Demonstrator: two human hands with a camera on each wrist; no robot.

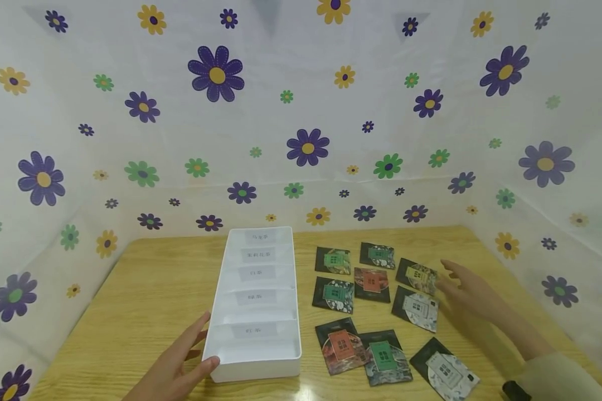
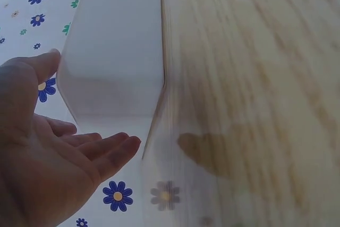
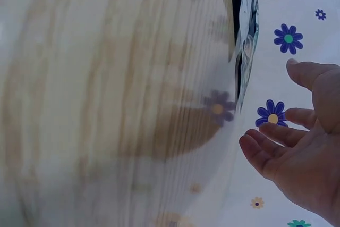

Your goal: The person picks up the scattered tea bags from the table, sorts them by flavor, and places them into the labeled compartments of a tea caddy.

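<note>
A long white box (image 1: 261,368) with several labelled compartments stands on the wooden table. My left hand (image 1: 178,362) lies at its near left corner, the thumb at the front edge and the fingers loosely spread along the side. In the left wrist view this hand (image 2: 69,147) shows an open palm beside the box wall (image 2: 114,67). To the box's right lie several flat tea sachets, among them a yellow-labelled sachet (image 1: 417,275) and a white-labelled sachet (image 1: 415,308). My right hand (image 1: 464,289), its fingers relaxed and holding nothing, hovers just right of these two.
Red-labelled sachets (image 1: 340,346) and green-labelled sachets (image 1: 387,357) lie nearer the box, two of them touching. Another white-labelled sachet (image 1: 445,370) sits close to the front. A flower-patterned white cloth (image 1: 261,122) surrounds the wooden table (image 1: 145,295) at back and sides.
</note>
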